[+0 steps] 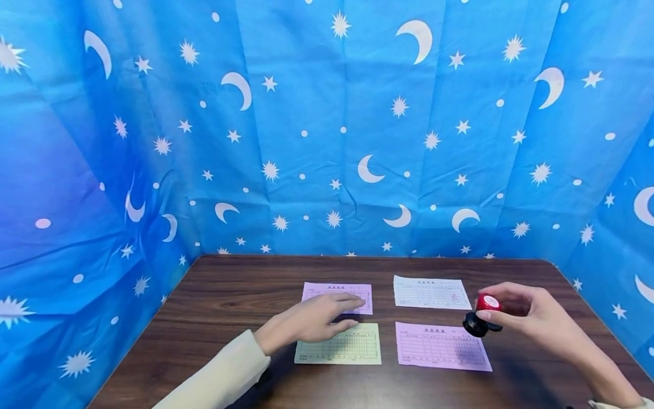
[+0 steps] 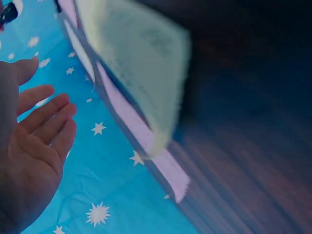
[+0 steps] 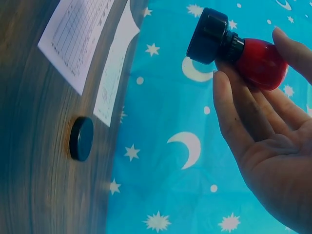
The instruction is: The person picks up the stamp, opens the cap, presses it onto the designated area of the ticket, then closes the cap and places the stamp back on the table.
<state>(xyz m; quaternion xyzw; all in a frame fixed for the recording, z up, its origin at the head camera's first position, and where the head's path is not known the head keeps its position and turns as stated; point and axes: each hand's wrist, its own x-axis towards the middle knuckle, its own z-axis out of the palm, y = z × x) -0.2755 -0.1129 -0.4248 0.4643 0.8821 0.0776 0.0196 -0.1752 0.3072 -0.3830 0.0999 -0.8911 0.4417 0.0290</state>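
Observation:
My right hand [image 1: 541,318] pinches a stamp by its round red handle [image 3: 263,63], with the black base [image 3: 208,36] facing away from the palm. The stamp hangs off the right side of the front pink form [image 1: 441,346]. A white form [image 1: 431,292] lies behind that one, with a small reddish mark near its right end. My left hand [image 1: 319,318] is held palm down with its fingers reaching right. In the head view it overlaps the back purple form [image 1: 337,288] and the front yellow-green form [image 1: 339,347]. Nothing is in its grasp.
A round black cap [image 3: 82,139] sits on the wooden table [image 1: 204,335] near the right-hand forms. Blue cloth [image 1: 317,147] with moons and stars hangs behind the table and along both sides.

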